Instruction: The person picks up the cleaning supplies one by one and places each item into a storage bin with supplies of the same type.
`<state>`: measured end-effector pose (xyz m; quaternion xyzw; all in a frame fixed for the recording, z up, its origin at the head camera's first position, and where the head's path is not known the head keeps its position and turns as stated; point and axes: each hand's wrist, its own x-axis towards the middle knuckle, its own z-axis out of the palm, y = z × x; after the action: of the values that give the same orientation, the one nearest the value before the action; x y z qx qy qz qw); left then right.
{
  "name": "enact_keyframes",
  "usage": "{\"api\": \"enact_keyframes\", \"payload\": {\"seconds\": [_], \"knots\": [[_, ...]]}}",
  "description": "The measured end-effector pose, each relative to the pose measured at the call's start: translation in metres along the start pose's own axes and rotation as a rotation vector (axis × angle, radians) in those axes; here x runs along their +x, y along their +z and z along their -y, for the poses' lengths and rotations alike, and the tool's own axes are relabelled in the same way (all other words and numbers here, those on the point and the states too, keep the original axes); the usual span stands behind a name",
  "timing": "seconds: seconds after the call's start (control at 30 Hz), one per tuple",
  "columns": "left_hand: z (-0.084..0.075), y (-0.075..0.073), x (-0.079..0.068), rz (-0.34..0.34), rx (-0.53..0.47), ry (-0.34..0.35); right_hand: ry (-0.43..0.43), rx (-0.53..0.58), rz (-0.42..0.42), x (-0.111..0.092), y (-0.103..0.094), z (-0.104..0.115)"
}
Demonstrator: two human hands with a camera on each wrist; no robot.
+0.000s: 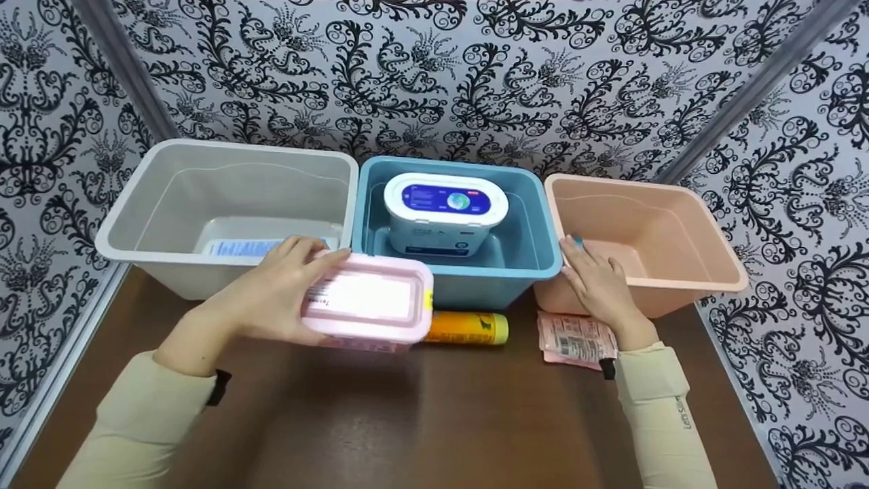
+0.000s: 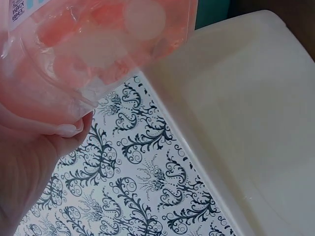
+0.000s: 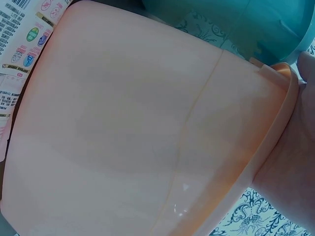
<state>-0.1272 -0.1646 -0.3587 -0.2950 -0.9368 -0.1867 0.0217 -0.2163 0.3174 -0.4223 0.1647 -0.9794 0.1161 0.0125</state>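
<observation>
My left hand (image 1: 275,295) grips a pink rectangular plastic tub (image 1: 366,302) by its left end, in front of the grey bin (image 1: 227,149) and the blue bin (image 1: 529,272). The left wrist view shows the tub's see-through pink wall (image 2: 103,54) with a pale label at its corner. In the head view my right hand (image 1: 601,282) lies over the near left rim of the peach bin (image 1: 679,286), fingers extended. A small teal spot shows by its fingertips. From the right wrist, the hand (image 3: 290,142) is seen against that bin's rim.
Inside the blue bin stands a white lidded tub (image 1: 445,234). A blue-and-white pack (image 1: 241,247) lies in the grey bin. On the brown table (image 1: 475,421), an orange tube (image 1: 472,328) and a pink packet (image 1: 577,337) lie before the bins. Patterned walls (image 1: 421,75) stand behind and beside.
</observation>
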Motion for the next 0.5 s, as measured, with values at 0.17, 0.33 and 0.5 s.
{"api": "enact_keyframes", "payload": {"seconds": [0.17,0.33,0.5], "knots": [[-0.004,-0.005,0.005,-0.012,0.005,0.015,-0.001,0.005,-0.002,0.0,0.0,0.0],[-0.008,-0.011,0.01,-0.002,0.001,0.015,0.0,-0.001,-0.008,0.0,-0.001,0.001],[-0.009,-0.014,0.015,-0.028,0.0,0.047,-0.012,-0.01,-0.039,0.0,0.001,0.002]]}}
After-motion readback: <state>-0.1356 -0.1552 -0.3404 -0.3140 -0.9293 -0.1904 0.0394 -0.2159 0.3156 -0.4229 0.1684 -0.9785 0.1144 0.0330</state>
